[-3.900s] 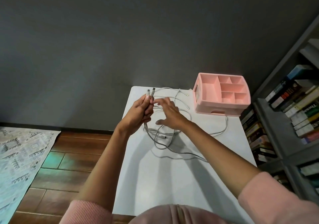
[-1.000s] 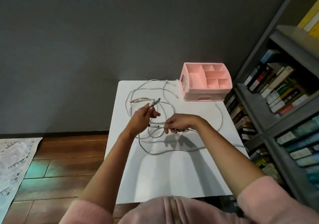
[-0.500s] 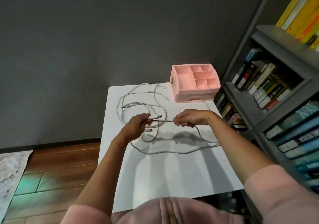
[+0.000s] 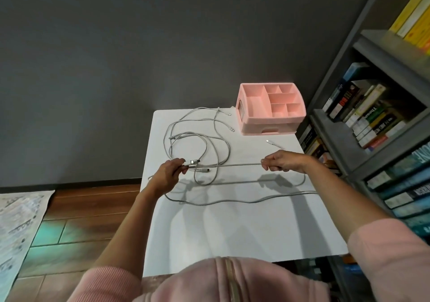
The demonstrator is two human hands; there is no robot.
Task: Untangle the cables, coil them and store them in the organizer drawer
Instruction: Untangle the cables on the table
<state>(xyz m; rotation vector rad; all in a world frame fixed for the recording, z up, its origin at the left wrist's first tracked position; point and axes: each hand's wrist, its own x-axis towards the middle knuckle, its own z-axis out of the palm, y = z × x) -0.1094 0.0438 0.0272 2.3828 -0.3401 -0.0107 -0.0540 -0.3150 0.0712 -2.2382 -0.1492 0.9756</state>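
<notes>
White cable (image 4: 237,164), wider-stretched than before, tight in left grip (image 4: 167,173) and right grip (image 4: 282,163).

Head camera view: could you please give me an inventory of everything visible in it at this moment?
cables: several, exact count unclear, white-grey, looped and tangled on the table's far left half, one stretch taut between the hands
organizer: one, pink, far right corner of the table, its top compartments hold nothing visible
table: one, white, centre
bookshelf: one, grey, right edge
books: many, mixed colours, on the bookshelf
rug: one, pale patterned, floor at left
floor: brown wood, left of the table
wall: dark grey, behind
sleeves: two, pink, bottom
left hand: grips connector ends of the cables
right hand: pinches the taut stretch
</notes>
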